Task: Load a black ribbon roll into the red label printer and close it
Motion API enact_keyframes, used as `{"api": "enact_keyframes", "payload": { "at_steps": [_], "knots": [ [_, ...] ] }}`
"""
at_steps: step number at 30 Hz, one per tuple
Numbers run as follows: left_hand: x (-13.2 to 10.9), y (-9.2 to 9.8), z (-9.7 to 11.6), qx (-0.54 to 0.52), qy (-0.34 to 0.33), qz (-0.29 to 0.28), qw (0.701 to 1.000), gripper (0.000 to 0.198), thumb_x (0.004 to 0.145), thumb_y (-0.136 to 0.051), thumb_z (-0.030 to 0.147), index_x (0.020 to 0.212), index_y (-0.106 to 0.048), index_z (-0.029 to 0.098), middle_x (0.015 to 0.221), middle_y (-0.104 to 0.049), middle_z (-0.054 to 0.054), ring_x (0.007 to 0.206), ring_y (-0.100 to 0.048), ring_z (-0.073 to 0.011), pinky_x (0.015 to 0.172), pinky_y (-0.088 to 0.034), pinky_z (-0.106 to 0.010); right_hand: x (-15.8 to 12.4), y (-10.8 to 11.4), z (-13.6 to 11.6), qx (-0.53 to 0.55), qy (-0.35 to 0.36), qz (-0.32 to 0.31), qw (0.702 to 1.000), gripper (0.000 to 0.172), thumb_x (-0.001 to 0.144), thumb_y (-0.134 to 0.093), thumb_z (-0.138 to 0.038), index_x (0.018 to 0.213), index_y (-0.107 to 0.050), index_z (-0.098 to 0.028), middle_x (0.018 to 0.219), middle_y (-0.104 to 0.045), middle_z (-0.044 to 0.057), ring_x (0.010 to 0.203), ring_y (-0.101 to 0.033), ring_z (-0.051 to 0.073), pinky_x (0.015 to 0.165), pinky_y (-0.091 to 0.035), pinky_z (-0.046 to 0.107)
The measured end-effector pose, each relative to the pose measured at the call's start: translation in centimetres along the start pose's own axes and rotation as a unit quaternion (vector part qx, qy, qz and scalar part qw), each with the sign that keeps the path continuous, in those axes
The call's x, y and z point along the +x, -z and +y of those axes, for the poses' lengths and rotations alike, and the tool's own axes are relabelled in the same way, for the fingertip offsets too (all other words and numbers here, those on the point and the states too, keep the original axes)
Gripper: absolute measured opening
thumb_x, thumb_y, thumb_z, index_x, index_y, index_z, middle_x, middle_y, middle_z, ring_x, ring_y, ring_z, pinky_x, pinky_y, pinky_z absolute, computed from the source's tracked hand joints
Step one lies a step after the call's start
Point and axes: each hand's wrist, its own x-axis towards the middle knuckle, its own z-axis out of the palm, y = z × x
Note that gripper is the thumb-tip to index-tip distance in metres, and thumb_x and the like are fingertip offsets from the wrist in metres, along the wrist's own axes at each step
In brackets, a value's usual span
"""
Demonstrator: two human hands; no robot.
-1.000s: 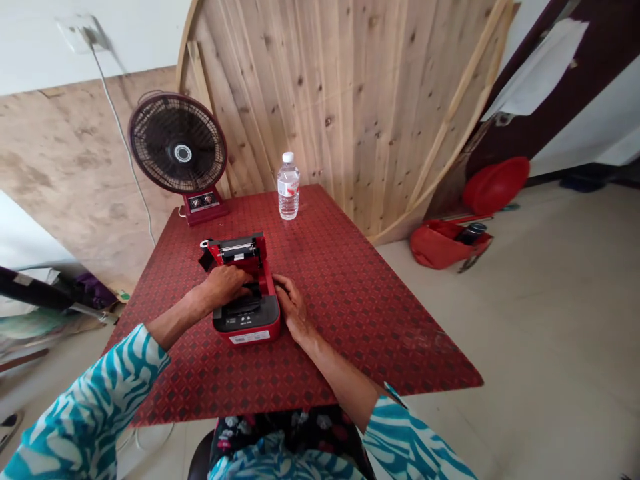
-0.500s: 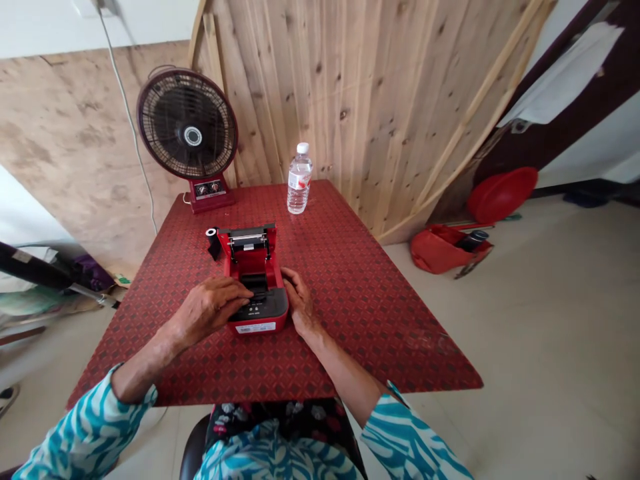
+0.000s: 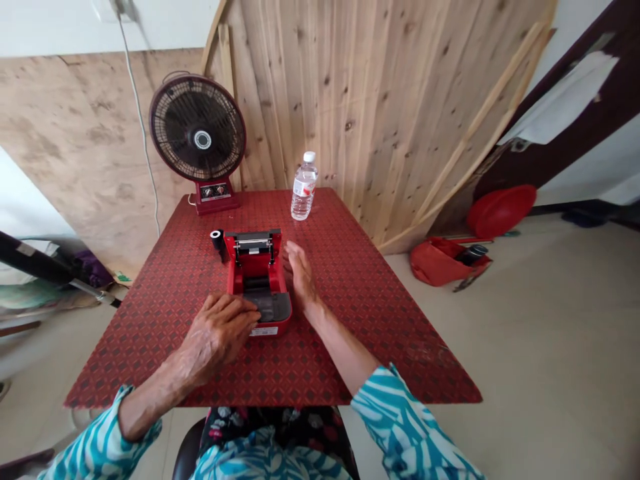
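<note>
A small red and black label printer (image 3: 235, 287) stands on the table with its lid (image 3: 253, 243) raised. Dark glossy film (image 3: 267, 308) stretches from a black roll inside over the printer's front panel. My left hand (image 3: 225, 323) is closed at the front left of the printer, fingertips pinching the film's front edge. Along the printer's right side, my right hand (image 3: 303, 277) is open, fingers stretched forward and thumb side up; whether it touches the casing I cannot tell. A black roll with a white core (image 3: 217, 240) sits just left of the lid.
On the red patterned table (image 3: 380, 347), a water bottle (image 3: 304, 190) and an electric fan (image 3: 200, 143) stand at the back, before a wooden board wall (image 3: 370, 100). An orange-red bag (image 3: 430, 263) and a red basin (image 3: 503, 210) are on the floor to the right.
My left hand has drawn the black film toward me, over the printer's front panel and its buttons. My right hand has straightened its fingers and slid forward along the printer's side.
</note>
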Motion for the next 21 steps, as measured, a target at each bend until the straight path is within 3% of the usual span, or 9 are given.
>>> {"api": "enact_keyframes", "payload": {
  "at_steps": [3, 5, 8, 10, 15, 21],
  "knots": [
    [-0.5, -0.1, 0.4, 0.01, -0.001, 0.009, 1.0, 0.019, 0.095, -0.049, 0.016, 0.106, -0.065, 0.017, 0.105, -0.071, -0.007, 0.092, -0.06, -0.02, 0.08, -0.04, -0.035, 2.7, -1.3, -1.7, -0.019, 0.037, -0.053, 0.998, 0.044, 0.084, -0.051, -0.059, 0.112, -0.065, -0.028, 0.12, -0.067, 0.001, 0.116, -0.058, 0.023, 0.101, -0.044, 0.043],
    [-0.8, -0.3, 0.6, 0.018, 0.001, 0.012, 1.0, 0.02, 0.094, -0.05, 0.015, 0.108, -0.064, 0.016, 0.107, -0.07, -0.007, 0.094, -0.06, -0.0212, 0.082, -0.04, -0.036, 3.0, -1.5, -2.7, -0.046, 0.058, -0.065, 0.995, 0.045, 0.087, -0.045, -0.061, 0.103, -0.069, -0.027, 0.112, -0.07, 0.002, 0.111, -0.06, 0.023, 0.101, -0.043, 0.043],
    [-1.1, -0.5, 1.0, 0.016, 0.011, 0.018, 1.0, 0.021, 0.093, -0.05, 0.013, 0.109, -0.064, 0.016, 0.109, -0.07, -0.007, 0.096, -0.06, -0.0214, 0.084, -0.04, -0.037, 1.1, -0.8, -3.5, -0.099, 0.106, -0.057, 0.988, 0.049, 0.09, -0.039, -0.061, 0.084, -0.072, -0.026, 0.107, -0.068, 0.003, 0.111, -0.058, 0.022, 0.104, -0.04, 0.042],
    [-1.2, -0.7, 1.1, 0.015, 0.012, 0.027, 0.999, 0.021, 0.093, -0.05, 0.013, 0.108, -0.064, 0.016, 0.109, -0.07, -0.007, 0.097, -0.06, -0.021, 0.085, -0.04, -0.038, -1.0, 0.0, -3.7, -0.12, 0.129, -0.055, 0.983, 0.042, 0.089, -0.045, -0.055, 0.079, -0.072, -0.025, 0.11, -0.065, 0.003, 0.115, -0.056, 0.022, 0.106, -0.037, 0.041],
    [-1.4, -0.6, 0.4, -0.02, 0.01, 0.031, 0.999, 0.021, 0.094, -0.051, 0.02, 0.111, -0.063, 0.017, 0.11, -0.07, -0.008, 0.098, -0.06, -0.0207, 0.087, -0.041, -0.037, -4.9, 1.1, -2.9, -0.089, 0.073, -0.031, 0.993, 0.015, 0.08, -0.061, -0.037, 0.083, -0.072, -0.026, 0.118, -0.058, 0.003, 0.118, -0.053, 0.023, 0.105, -0.038, 0.042],
    [-1.7, -1.1, -2.8, -0.013, 0.1, 0.068, 0.993, 0.043, 0.096, -0.046, 0.042, 0.127, -0.054, 0.014, 0.128, -0.059, -0.016, 0.104, -0.056, -0.0273, 0.085, -0.042, -0.042, -5.3, 1.0, -2.0, -0.044, 0.029, -0.026, 0.998, 0.022, 0.079, -0.061, -0.033, 0.099, -0.069, -0.029, 0.123, -0.058, 0.002, 0.12, -0.052, 0.022, 0.108, -0.036, 0.044]
  ]
}}
